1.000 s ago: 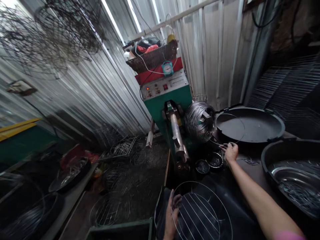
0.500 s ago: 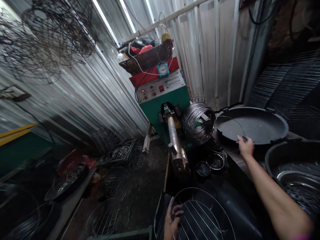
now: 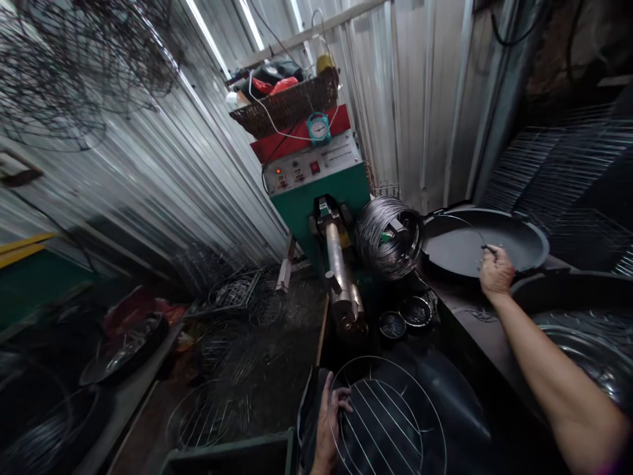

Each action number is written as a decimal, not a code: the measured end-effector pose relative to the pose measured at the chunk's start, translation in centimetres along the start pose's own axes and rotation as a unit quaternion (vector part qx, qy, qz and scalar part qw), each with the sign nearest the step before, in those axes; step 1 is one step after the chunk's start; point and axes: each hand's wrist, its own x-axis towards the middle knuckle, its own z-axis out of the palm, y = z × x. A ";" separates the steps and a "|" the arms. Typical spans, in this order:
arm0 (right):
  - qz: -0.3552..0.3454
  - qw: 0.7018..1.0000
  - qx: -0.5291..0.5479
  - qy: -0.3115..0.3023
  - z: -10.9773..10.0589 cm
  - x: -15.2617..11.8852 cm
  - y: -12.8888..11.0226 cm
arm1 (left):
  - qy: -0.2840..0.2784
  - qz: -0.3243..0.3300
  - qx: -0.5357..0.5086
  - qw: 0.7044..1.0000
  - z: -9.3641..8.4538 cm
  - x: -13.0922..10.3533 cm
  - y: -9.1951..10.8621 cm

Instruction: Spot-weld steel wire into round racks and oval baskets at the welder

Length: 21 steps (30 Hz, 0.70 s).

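Presently, the left grip [image 3: 329, 422] holds the near-left rim of a round, silver wire rack [image 3: 373, 417], its fingers loosely curled. The rack is in front of the green box-shaped machine [image 3: 316, 188], over black sheeting [image 3: 459, 389]. The right grip [image 3: 497, 270], to the right of the machine, is pinched on a thin, curved metal wire [image 3: 472, 224]; the dark piece at the fingertips is too small to identify.

Caution: the rack could tip or slide, as one hand supports it at one side only. If raised towards the machine, its outer ring could strike the silver cylindrical arm [image 3: 336, 254] projecting from the machine's front.

The wire could spring back if the pinch slips, or snag on the grey wire coil [image 3: 388, 237] just right of the machine. A low sweep could upset the small, round dark bowl [image 3: 418, 326] at the machine's front right.
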 end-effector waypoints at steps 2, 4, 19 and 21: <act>0.014 1.000 0.009 0.016 -1.2 -0.7 0.5 | -0.010 0.007 0.010 1.000 -0.2 -0.4 0.1; 0.004 0.999 0.015 0.043 -2.6 -1.1 0.7 | -0.020 0.019 0.018 0.999 -0.4 -0.7 0.2; -0.267 0.953 -0.037 -0.139 -8.9 -0.4 -5.0 | -0.006 0.042 -0.013 0.999 0.0 -1.6 0.9; -0.268 0.955 -0.039 -0.118 -8.8 -0.5 -5.4 | 0.001 0.041 -0.030 0.999 0.1 -1.8 1.0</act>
